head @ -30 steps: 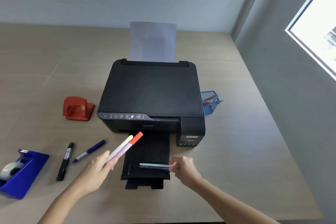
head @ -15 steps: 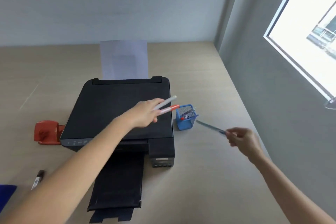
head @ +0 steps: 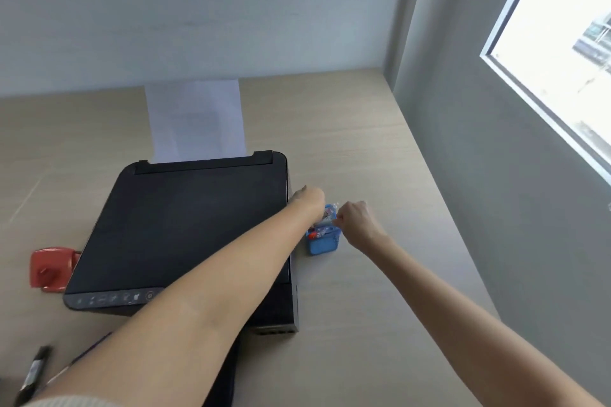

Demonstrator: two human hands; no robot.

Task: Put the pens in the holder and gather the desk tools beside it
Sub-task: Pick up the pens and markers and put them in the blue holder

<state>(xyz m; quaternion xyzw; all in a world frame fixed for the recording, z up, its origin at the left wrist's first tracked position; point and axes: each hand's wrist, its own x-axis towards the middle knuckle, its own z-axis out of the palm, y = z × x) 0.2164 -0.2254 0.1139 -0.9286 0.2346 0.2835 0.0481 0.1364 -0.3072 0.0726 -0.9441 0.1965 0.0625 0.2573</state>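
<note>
The small blue mesh holder (head: pixel 323 244) stands on the desk just right of the printer. My left hand (head: pixel 306 199) reaches over the printer's corner, its fingers curled down on the highlighters (head: pixel 329 212), whose ends poke into the holder's top. A red-tipped pen (head: pixel 314 235) lies inside the holder. My right hand (head: pixel 356 222) is at the holder's right rim, pinched shut on the thin blue pen (head: pixel 325 227), which is mostly hidden. A black marker (head: pixel 34 371) lies at the bottom left. The red hole punch (head: pixel 49 269) sits left of the printer.
The black printer (head: pixel 185 225) fills the middle of the desk, with a white sheet (head: pixel 195 122) standing in its rear feed. A grey wall (head: pixel 496 195) with a window borders the desk on the right. Bare desk surface (head: pixel 363 142) lies behind and in front of the holder.
Both hands have closed in on the holder: the left brought the highlighters down to its top, and the right swung the blue pen in from the right. My view has tilted up and to the right.
</note>
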